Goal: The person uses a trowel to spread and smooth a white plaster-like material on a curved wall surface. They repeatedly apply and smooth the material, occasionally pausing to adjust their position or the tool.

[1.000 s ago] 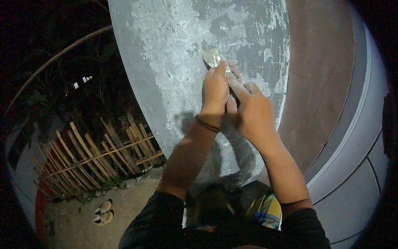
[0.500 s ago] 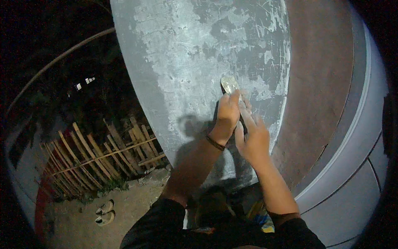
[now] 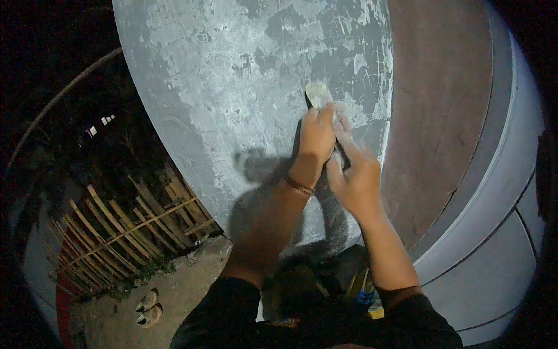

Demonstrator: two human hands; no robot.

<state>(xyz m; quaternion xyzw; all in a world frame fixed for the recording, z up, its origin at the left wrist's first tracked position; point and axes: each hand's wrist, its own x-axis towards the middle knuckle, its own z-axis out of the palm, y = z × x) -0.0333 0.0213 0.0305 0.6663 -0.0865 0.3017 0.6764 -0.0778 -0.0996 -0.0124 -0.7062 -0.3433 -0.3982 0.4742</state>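
A scraper with a flat pale blade rests against a grey wall patched with scuffed, whitish, flaking coating. My left hand is closed round the scraper just below the blade, its thumb pointing up. Lower and to the right, my right hand grips the same tool, blurred, with long dusty fingers along it. The handle is mostly hidden by my fingers, and both hands cast shadows on the wall.
A brown panel and paler curved trim border the wall on the right. At lower left stand a bamboo fence and, on dirt ground, a pair of shoes. Dark foliage fills the upper left.
The scraper and both my hands moved down the wall half a second ago and have since come back up a little. The view has shifted, putting the wall's left edge further left.
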